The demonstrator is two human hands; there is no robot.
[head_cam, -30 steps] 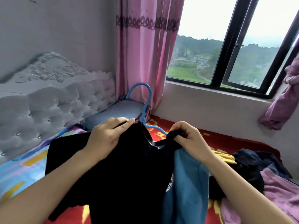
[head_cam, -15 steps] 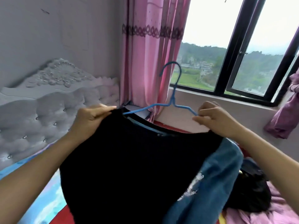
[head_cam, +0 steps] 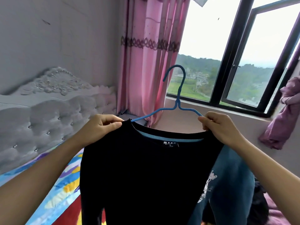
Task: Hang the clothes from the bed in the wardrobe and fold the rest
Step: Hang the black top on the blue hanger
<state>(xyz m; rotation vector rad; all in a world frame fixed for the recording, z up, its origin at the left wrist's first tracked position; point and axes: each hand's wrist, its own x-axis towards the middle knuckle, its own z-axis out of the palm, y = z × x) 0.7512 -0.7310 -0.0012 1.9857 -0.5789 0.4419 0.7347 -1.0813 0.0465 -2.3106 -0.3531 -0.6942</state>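
A black long-sleeved shirt (head_cam: 142,176) with a blue-lined collar hangs in front of me on a blue hanger (head_cam: 178,101), hook upright. My left hand (head_cam: 100,127) pinches the shirt's left shoulder at the collar. My right hand (head_cam: 219,127) grips the right shoulder together with the hanger's arm. A blue garment with a white print (head_cam: 227,184) drapes behind the shirt at the right. Dark and purple clothes (head_cam: 263,207) lie on the bed at the lower right.
The bed (head_cam: 53,192) with a colourful sheet and a grey tufted headboard (head_cam: 40,117) is on the left. A pink curtain (head_cam: 149,59) and a window (head_cam: 235,62) stand ahead. A purple cloth (head_cam: 282,114) hangs at the right.
Both hands have lifted the shirt on the hanger off the bed and spread its shoulders apart. The hanger's hook has turned upright and the collar now sits level.
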